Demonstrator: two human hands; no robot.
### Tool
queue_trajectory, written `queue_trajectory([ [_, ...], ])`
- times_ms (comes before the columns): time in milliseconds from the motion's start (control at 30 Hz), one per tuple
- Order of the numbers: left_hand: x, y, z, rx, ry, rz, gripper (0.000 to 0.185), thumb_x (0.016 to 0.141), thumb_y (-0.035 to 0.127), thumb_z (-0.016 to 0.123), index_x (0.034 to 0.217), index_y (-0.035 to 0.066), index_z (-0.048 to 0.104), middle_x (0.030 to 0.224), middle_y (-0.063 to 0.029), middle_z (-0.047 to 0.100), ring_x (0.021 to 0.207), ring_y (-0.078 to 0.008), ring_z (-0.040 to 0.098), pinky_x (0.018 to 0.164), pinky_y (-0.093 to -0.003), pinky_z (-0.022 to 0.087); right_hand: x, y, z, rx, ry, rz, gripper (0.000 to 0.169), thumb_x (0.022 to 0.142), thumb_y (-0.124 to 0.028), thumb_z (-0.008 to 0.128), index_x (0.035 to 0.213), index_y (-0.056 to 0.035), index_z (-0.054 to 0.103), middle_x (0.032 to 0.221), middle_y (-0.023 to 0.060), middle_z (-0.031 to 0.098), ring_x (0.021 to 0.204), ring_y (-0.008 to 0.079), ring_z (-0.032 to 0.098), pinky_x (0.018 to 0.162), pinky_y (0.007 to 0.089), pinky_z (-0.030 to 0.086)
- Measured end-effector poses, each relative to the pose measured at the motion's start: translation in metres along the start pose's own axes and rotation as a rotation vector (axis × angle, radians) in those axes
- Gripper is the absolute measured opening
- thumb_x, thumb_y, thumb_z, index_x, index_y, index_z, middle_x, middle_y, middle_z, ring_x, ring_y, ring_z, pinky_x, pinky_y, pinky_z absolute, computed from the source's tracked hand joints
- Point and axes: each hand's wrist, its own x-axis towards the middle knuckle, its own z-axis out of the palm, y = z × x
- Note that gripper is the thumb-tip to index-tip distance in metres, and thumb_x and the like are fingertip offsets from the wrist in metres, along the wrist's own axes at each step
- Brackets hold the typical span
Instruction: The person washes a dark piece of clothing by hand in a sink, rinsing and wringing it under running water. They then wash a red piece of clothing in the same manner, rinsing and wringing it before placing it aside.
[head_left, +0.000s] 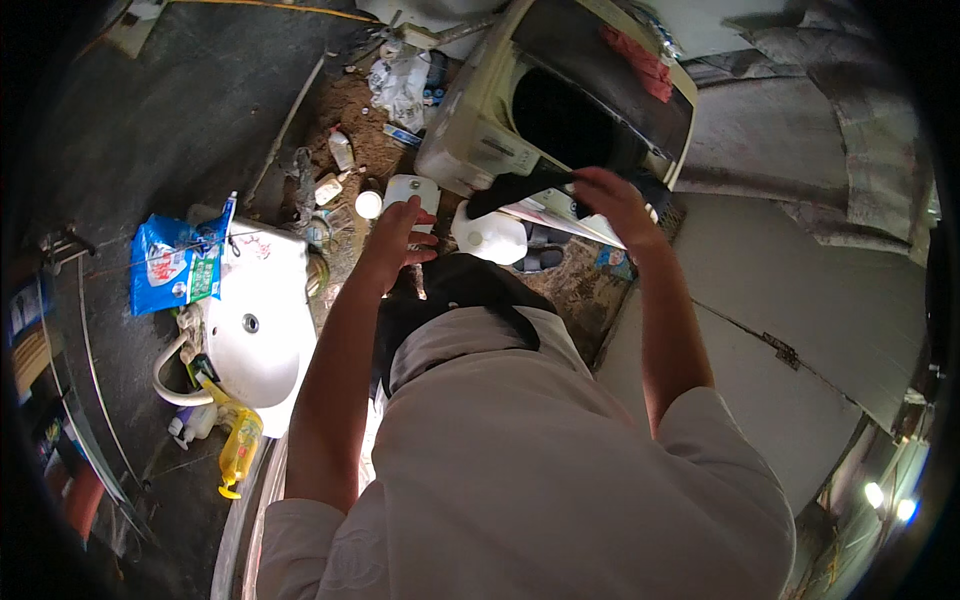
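My right hand (609, 201) grips a dark piece of cloth (517, 191) at one end; its other end stretches to the left. Below and beside this cloth, the near side of a washing machine (469, 135) is partly hidden. The machine's round drum opening (559, 112) looks black inside, so its contents cannot be told. My left hand (391, 244) hangs free with fingers apart, near a white plastic container (412, 196). Between my hands, a whitish plastic jug (489, 238) stands on the floor.
A white washbasin (262, 375) is at left, with a blue packet (174, 262) and a yellow pump bottle (241, 450) at its edge. Dark sandals (541, 259) lie beyond my waist. A red cloth (641, 64) rests on the washer. A plastic bag (399, 86) and bottles (341, 148) lie farther off.
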Motion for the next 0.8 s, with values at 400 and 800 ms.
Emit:
queue_trajectory([
  [400, 0.017, -0.040, -0.010, 0.449, -0.079, -0.100, 0.038, 0.108, 0.041, 0.049, 0.120, 0.007, 0.061, 0.109, -0.0061, 0.071, 0.093, -0.0183, 0.066, 0.078, -0.0341, 0.056, 0.014, 0.173, -0.230, -0.624, 0.475, 0.296, 0.036, 0.102, -0.031, 0.064, 0.130, -0.0100, 0.068, 0.111, 0.0127, 0.075, 0.098, 0.0276, 0.071, 0.081, 0.0426, 0.054],
  [800, 0.006, -0.065, -0.047, 0.494, 0.022, -0.106, 0.030, 0.109, 0.033, 0.048, 0.115, 0.007, 0.061, 0.107, -0.0068, 0.072, 0.084, -0.0153, 0.063, 0.074, -0.0325, 0.054, 0.025, 0.185, -0.188, -0.883, 0.704, 0.277, 0.050, 0.095, -0.019, 0.066, 0.143, -0.0230, 0.054, 0.150, 0.0161, 0.047, 0.133, 0.0412, 0.051, 0.109, 0.0527, 0.047],
])
